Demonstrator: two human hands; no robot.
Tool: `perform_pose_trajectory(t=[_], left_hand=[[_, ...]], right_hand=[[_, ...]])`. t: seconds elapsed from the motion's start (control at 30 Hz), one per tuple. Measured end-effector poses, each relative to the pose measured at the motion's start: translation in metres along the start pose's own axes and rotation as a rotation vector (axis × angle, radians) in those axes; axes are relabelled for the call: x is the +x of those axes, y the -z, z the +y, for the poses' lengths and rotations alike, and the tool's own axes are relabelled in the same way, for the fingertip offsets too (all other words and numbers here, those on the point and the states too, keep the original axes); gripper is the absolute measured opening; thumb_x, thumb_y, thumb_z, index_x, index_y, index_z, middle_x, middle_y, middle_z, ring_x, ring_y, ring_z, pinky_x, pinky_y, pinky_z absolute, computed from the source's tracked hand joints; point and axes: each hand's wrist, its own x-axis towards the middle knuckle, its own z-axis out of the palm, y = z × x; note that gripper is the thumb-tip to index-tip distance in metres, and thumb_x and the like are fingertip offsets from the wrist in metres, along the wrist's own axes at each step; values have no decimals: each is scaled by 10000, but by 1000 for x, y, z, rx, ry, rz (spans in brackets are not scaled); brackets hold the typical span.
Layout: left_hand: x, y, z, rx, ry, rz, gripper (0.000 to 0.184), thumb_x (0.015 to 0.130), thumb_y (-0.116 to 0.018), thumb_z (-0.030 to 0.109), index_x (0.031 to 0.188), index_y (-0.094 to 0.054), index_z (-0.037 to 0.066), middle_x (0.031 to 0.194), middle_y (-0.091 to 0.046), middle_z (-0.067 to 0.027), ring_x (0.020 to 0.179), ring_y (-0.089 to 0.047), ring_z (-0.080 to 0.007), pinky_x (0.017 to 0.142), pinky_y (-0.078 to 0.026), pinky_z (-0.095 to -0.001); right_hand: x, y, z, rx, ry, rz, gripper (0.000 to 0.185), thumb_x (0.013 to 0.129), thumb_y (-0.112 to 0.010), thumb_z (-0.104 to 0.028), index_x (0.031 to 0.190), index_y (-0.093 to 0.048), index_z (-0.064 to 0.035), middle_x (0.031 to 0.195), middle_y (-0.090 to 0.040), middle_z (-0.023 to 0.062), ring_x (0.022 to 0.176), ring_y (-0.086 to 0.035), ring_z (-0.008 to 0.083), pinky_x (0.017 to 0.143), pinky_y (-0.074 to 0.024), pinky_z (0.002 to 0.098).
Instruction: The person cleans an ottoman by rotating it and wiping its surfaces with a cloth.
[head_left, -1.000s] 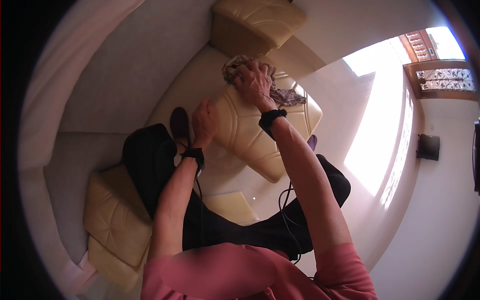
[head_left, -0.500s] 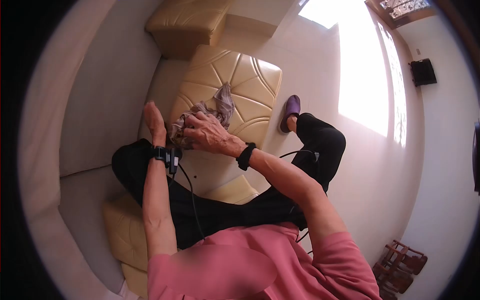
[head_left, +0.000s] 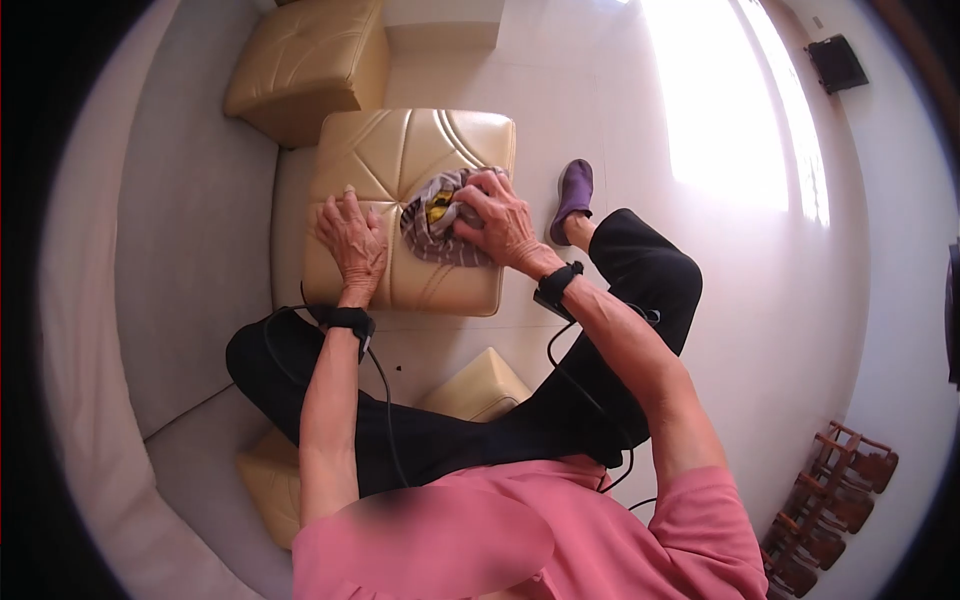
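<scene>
A tan padded stool (head_left: 355, 150) with stitched seams stands in front of my knees. On its right half lies a bunched, striped cloth (head_left: 432, 236) with a yellow patch in its folds. My right hand (head_left: 495, 220) grips the cloth with bent fingers. Left of the cloth, my left hand (head_left: 352, 240) rests palm down on the stool top, fingers somewhat spread and holding nothing. Dark bands with cables circle both wrists.
Another tan stool (head_left: 310, 60) stands at the upper left, beside a grey sofa (head_left: 205, 200). Tan pieces (head_left: 480, 388) show near my legs. Brown wooden furniture (head_left: 825, 500) is at the lower right, a black box (head_left: 838, 63) at the upper right.
The view has shifted. My left hand has come down onto the stool top. My right hand and the cloth have moved to the stool's right side, and the cloth is more bunched.
</scene>
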Motion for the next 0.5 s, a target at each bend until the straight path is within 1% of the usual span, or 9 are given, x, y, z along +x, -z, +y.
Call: perform_pose_trajectory(t=[0.07,0.13,0.2,0.23,0.27,0.33,0.37,0.43,0.5], left_hand=[[9,-10,2,-3,-24,37,514,773,-618,216,1237,-461,59,1180,-429,-216,1130,-384,-395,965,-287,-536],[14,-24,3,-9,-19,36,521,768,-625,231,1231,-462,57,1182,-428,-217,1129,-385,-395,964,-286,-537],[18,-33,4,-18,-10,37,529,762,-632,247,1225,-464,55,1184,-427,-219,1127,-385,-394,962,-286,-538],[20,-34,6,-23,-11,32,545,751,-648,265,1220,-466,55,1181,-428,-218,1122,-387,-395,959,-289,-537],[22,-36,8,-29,-11,26,562,740,-664,284,1214,-468,55,1178,-428,-217,1118,-390,-395,956,-291,-535],[26,-41,9,-51,2,32,576,734,-673,304,1211,-467,57,1174,-430,-214,1117,-389,-394,955,-292,-535],[28,-41,6,-74,12,42,590,727,-681,325,1208,-466,59,1169,-431,-211,1115,-389,-393,954,-292,-534],[26,-36,-2,-26,20,34,592,737,-682,352,1210,-466,70,1157,-438,-199,1093,-404,-385,931,-309,-525],[20,-29,-8,9,25,36,595,746,-682,379,1213,-465,80,1145,-445,-187,1070,-420,-376,907,-326,-516]], right_hand=[[36,-5,30,-66,-181,174,303,696,-707,-231,966,-615,-129,1019,-536,65,997,-530,271,794,-481,397],[69,-13,68,-128,-265,294,303,704,-691,-257,976,-626,-141,1007,-553,62,996,-525,277,785,-487,417],[97,-20,101,-185,-416,339,297,738,-660,-308,990,-633,-154,1037,-560,78,1007,-518,292,789,-482,436],[109,-22,116,-181,-513,371,345,744,-645,-355,998,-627,-121,1053,-558,121,1016,-530,321,805,-477,450],[120,-22,131,-180,-514,366,345,744,-645,-355,998,-627,-121,1053,-558,121,1016,-530,321,805,-477,450],[137,-23,153,-140,-908,308,421,745,-625,-415,1003,-614,-83,1074,-546,175,1029,-543,354,833,-469,459],[138,-27,156,-141,-909,303,421,745,-625,-415,1003,-614,-83,1074,-546,175,1029,-543,354,833,-469,459],[135,-35,150,-118,-922,305,508,747,-610,-457,1054,-574,-55,1098,-526,225,1041,-546,388,860,-458,469],[117,-44,130,-82,-953,338,534,752,-609,-462,1092,-543,-56,1105,-516,236,1043,-541,397,863,-454,476]])
